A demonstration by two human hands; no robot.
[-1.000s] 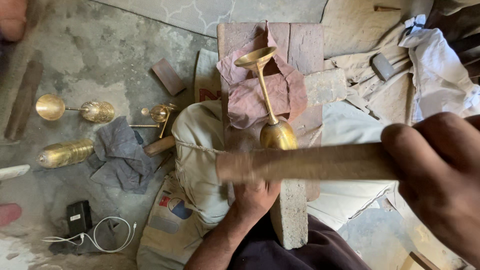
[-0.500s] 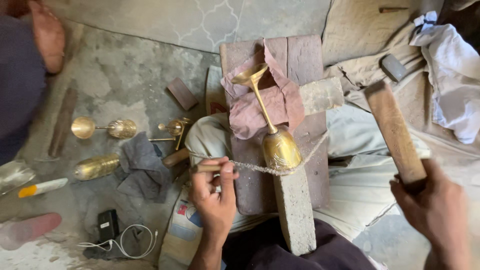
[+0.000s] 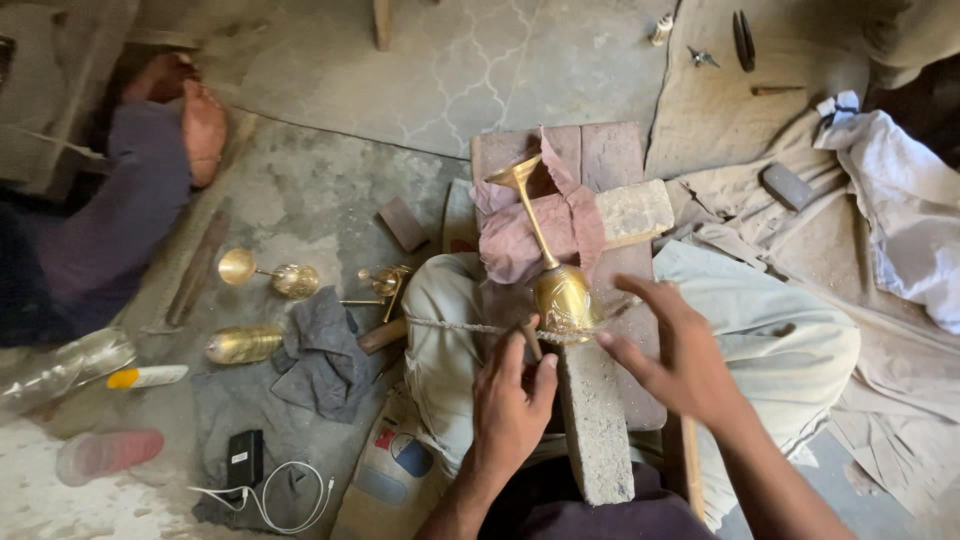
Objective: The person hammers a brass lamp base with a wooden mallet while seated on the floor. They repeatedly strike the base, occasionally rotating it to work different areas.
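Off to my left a brass goblet (image 3: 268, 274) is lying on its side on the floor, with another brass cup (image 3: 243, 345) lying just beside a crumpled grey cloth (image 3: 325, 355). A black charger with a white cable (image 3: 262, 478) is resting near my knee, and a pink sandal (image 3: 108, 452) and a clear plastic bottle (image 3: 62, 366) are sitting further left. White cloth (image 3: 905, 210) is bunching up at my far right, and another person's bare feet (image 3: 190, 105) are showing at upper left.

The goblet (image 3: 560, 290) is shiny gold-brass, its bowl finely engraved. Beneath its stem lies a dusty pink cloth (image 3: 520, 235) on a reddish-brown wooden block (image 3: 610, 155). Left of the goblet, two more brass goblets (image 3: 268, 275) gleam beside a dark grey rag (image 3: 325, 350). Beyond the block, the floor (image 3: 500, 60) is pale grey with a faint lattice pattern. Right of the goblet, beige sacking (image 3: 850, 250) and a white cloth (image 3: 915, 215).
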